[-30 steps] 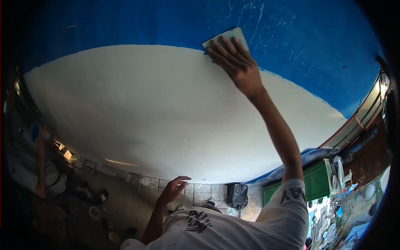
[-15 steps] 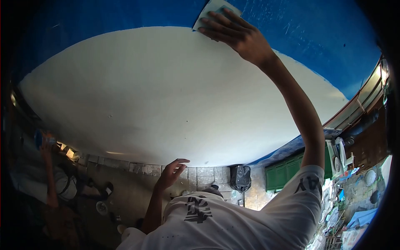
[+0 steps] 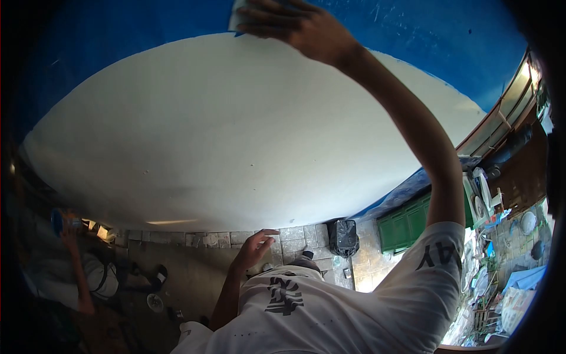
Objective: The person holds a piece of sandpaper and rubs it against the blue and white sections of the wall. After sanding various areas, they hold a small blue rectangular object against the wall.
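My right hand [image 3: 300,29] is raised at the top, its fingers pressed over a pale sheet [image 3: 238,16] that lies against the blue part of the wall [image 3: 159,20]. The sheet's lower edge is close to the line where the blue meets the white wall area [image 3: 236,124]. Low in the middle, my left hand [image 3: 254,246] hangs in front of the wall's foot, fingers apart and holding nothing.
Another person [image 3: 97,274] at the lower left holds a blue container [image 3: 58,222]. A black bag [image 3: 344,238] and a green cabinet [image 3: 405,223] stand right of centre. Assorted items and a blue cloth [image 3: 523,278] lie at the right.
My right hand has moved left along the blue and white border with the pale sheet. The view has shifted slightly. My left hand keeps much the same pose.
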The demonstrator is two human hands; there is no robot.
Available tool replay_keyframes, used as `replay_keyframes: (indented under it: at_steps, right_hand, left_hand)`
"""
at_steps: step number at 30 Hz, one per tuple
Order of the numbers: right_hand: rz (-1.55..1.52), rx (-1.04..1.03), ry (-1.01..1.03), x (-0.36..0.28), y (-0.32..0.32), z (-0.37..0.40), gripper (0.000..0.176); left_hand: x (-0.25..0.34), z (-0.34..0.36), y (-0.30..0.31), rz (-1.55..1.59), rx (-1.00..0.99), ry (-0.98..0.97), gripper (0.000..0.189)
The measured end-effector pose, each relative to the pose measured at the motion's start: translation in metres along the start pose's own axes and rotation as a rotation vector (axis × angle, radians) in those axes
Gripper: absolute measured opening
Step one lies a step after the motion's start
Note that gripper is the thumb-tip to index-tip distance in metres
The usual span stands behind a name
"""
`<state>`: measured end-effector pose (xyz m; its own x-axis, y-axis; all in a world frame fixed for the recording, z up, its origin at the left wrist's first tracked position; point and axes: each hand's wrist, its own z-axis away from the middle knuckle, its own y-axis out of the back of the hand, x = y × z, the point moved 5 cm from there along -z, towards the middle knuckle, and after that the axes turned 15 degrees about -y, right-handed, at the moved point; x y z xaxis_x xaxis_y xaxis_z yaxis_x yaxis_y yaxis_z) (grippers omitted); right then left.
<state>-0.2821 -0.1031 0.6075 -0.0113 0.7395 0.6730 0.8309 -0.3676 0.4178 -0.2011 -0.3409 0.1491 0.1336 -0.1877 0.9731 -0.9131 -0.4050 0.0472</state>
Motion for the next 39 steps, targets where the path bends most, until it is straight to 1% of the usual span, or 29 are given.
replay_keyframes:
  at_steps: [2,5,6,7,9,10,11,13,14,15,17,19,20,21,25,27,30,32,34,36,38,39]
  right_hand:
    - [0.073,0.022,0.029,0.017,0.012,0.008,0.058]
    - [0.153,0.009,0.044,0.021,0.005,0.000,0.061]
    - [0.074,-0.002,-0.006,0.016,0.004,-0.003,0.066]
    - [0.081,-0.005,-0.015,0.010,-0.002,-0.009,0.066]
    - [-0.042,-0.031,-0.055,-0.003,-0.012,-0.020,0.066]
    - [0.301,-0.001,-0.097,-0.015,-0.014,-0.014,0.059]
    - [0.294,0.008,-0.101,-0.017,-0.014,-0.010,0.059]
    - [0.232,0.002,-0.029,-0.012,-0.012,0.004,0.057]
    - [0.332,0.057,0.040,-0.007,-0.013,0.011,0.057]
    - [0.335,0.072,0.051,-0.007,-0.012,0.011,0.057]
    - [0.309,-0.002,0.038,-0.007,-0.008,0.009,0.059]
    - [0.277,0.022,0.018,-0.013,-0.010,0.008,0.062]
    - [0.222,-0.001,0.002,-0.013,-0.017,0.009,0.069]
    - [0.165,-0.021,-0.015,-0.014,-0.020,0.008,0.076]
    - [0.267,-0.035,0.016,-0.008,-0.010,0.012,0.075]
    - [0.301,0.030,0.003,-0.016,-0.002,0.006,0.052]
    - [0.291,-0.010,-0.053,-0.022,-0.004,0.004,0.052]
    - [0.271,-0.016,-0.052,-0.017,-0.002,0.009,0.053]
    - [0.254,-0.023,-0.057,-0.019,-0.003,0.005,0.053]
    - [0.240,0.002,-0.065,-0.026,-0.009,0.001,0.067]
    - [0.243,-0.008,-0.077,-0.026,-0.001,0.003,0.066]
    - [0.227,-0.020,-0.073,-0.028,0.000,-0.001,0.065]
  left_hand:
    - [0.002,0.002,0.000,0.000,0.013,0.015,0.030]
    - [0.003,0.001,0.002,0.013,0.025,-0.010,0.030]
    - [0.004,0.000,0.004,-0.005,0.030,0.000,0.031]
    - [0.003,-0.001,0.005,-0.022,0.037,0.010,0.031]
    - [0.003,-0.004,0.002,-0.031,0.027,0.027,0.031]
    - [0.004,-0.004,0.003,-0.041,0.030,0.042,0.032]
    - [0.007,-0.003,0.004,-0.049,0.037,0.046,0.032]
    - [0.022,-0.005,0.003,-0.038,0.081,-0.031,0.031]
    - [0.023,-0.001,0.005,-0.042,0.095,-0.039,0.031]
    - [0.021,0.004,0.006,-0.037,0.110,-0.034,0.030]
    - [0.016,0.003,0.010,-0.034,0.130,-0.049,0.030]
    - [0.001,0.013,0.011,-0.007,0.170,-0.017,0.029]
    - [-0.012,0.017,0.012,0.004,0.162,0.022,0.029]
    - [-0.010,0.016,0.012,0.005,0.164,0.022,0.029]
    - [0.002,0.017,0.012,0.003,0.188,0.009,0.029]
    - [0.000,0.014,0.013,-0.012,0.164,0.020,0.029]
    - [-0.006,0.005,0.008,-0.005,0.141,0.027,0.030]
    - [-0.001,0.000,0.005,-0.009,0.118,-0.015,0.030]
    - [0.003,-0.003,0.000,0.011,0.115,0.000,0.031]
    - [-0.002,-0.005,-0.003,0.010,0.073,0.023,0.031]
    - [-0.016,-0.006,-0.011,0.039,0.065,-0.003,0.031]
    - [-0.014,-0.007,-0.011,0.028,0.071,-0.013,0.031]
